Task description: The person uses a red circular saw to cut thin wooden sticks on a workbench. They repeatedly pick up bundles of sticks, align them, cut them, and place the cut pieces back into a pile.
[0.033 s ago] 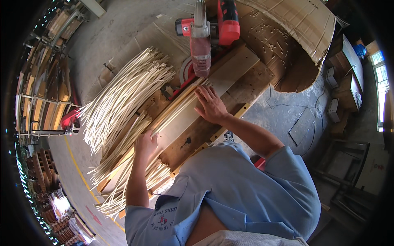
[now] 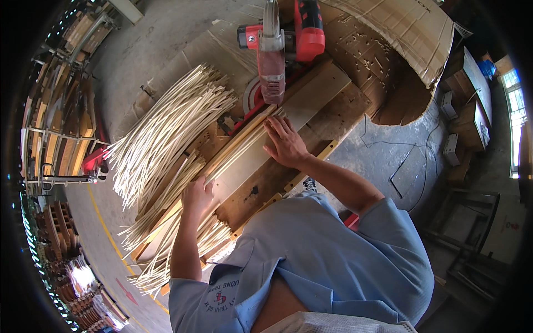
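A small bundle of thin pale canes point(image 2: 240, 150) lies along a wooden fence on the bench. My left hand point(image 2: 198, 195) is curled round the bundle at its nearer part, fingertips partly hidden. Over by the far ends, my right hand point(image 2: 287, 144) rests with fingers stretched out and thumb apart, the fingertips touching the canes. Just beyond those fingertips stands a red mitre saw point(image 2: 272, 72), its guard above the cane ends. More loose canes point(image 2: 177, 236) trail under and past my left forearm.
A large heap of pale canes point(image 2: 166, 133) lies left of the bench point(image 2: 252, 191). Curved cardboard point(image 2: 388, 72) with small offcuts stands behind the saw at right. A rack of wooden parts point(image 2: 64, 122) is at far left. A cable point(image 2: 397, 145) runs over the floor at right.
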`<state>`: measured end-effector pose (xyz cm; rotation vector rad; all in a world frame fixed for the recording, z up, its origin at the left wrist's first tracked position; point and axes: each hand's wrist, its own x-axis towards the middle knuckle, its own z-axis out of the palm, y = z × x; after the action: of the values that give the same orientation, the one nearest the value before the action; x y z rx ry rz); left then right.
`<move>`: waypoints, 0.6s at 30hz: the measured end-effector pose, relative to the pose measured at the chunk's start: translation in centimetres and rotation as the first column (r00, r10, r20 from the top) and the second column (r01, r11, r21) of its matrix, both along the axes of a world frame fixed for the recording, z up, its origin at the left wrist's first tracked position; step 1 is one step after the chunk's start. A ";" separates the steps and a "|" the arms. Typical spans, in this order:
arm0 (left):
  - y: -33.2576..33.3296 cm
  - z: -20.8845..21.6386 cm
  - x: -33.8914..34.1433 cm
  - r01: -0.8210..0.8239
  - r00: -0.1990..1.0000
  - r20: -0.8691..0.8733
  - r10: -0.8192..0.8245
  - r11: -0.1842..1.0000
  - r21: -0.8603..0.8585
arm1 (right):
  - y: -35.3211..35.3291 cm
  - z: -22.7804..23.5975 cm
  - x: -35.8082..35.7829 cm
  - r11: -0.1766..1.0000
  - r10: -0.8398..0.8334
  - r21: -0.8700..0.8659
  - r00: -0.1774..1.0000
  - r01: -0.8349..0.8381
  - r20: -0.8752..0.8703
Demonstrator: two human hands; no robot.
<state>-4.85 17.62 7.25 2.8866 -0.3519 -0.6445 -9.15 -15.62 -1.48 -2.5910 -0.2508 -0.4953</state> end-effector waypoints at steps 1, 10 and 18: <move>-0.3 0.1 0.1 -0.014 0.999 -0.033 0.015 0.999 0.035 | -0.1 -0.1 0.0 1.000 -0.005 0.000 1.000 0.005 -0.003; 0.4 -1.8 0.4 -0.048 0.999 -0.013 0.048 0.999 -0.017 | 0.0 0.2 0.5 0.996 -0.059 -0.075 0.998 0.057 -0.025; -0.5 -0.6 0.2 -0.042 0.999 -0.005 0.042 0.998 0.056 | 0.0 0.0 0.1 0.994 -0.056 -0.101 0.997 0.051 -0.053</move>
<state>-4.66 17.14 6.66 2.9362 -0.2754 -0.6660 -9.08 -15.59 -1.52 -2.7103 -0.1916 -0.4386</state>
